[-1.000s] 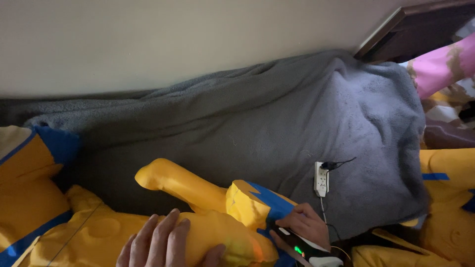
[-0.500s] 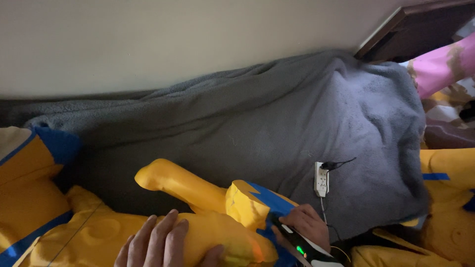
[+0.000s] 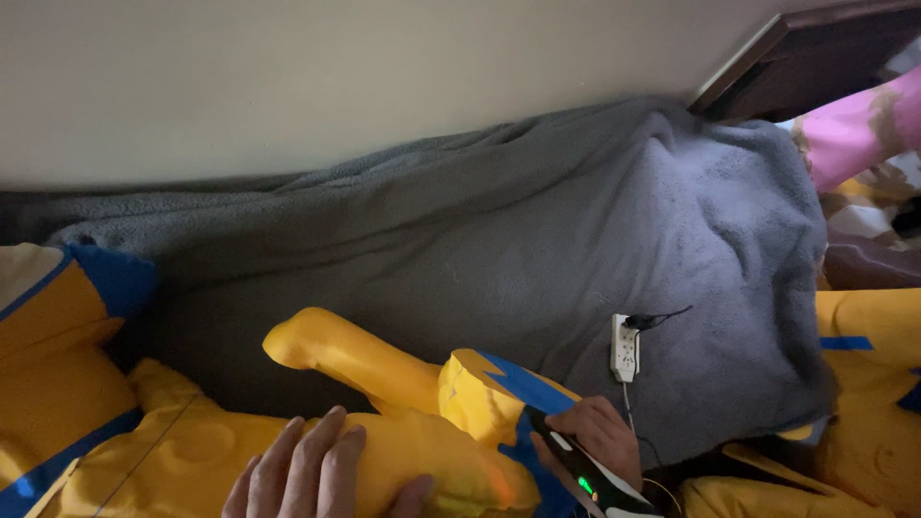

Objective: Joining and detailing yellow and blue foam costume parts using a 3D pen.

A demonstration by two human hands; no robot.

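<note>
At the lower middle of the frame the left hand (image 3: 317, 475) lies flat, fingers spread, on a smooth yellow stuffed toy (image 3: 384, 422) whose long limb slants up toward the left. Just right of it, the right hand (image 3: 600, 441) has its grip closed around a slim black tool (image 3: 576, 470) with a green light, touching the toy's blue trim. A soft grey blanket (image 3: 480, 221) lies behind.

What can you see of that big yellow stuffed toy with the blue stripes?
The big yellow plush toy with blue stripes looks soft and stuffed. One rounded limb pokes up to the left, over the grey fleece blanket. The left hand lies flat on its body. The right hand, holding a slim black-and-white tool with a green light, touches its blue-edged part.
</note>
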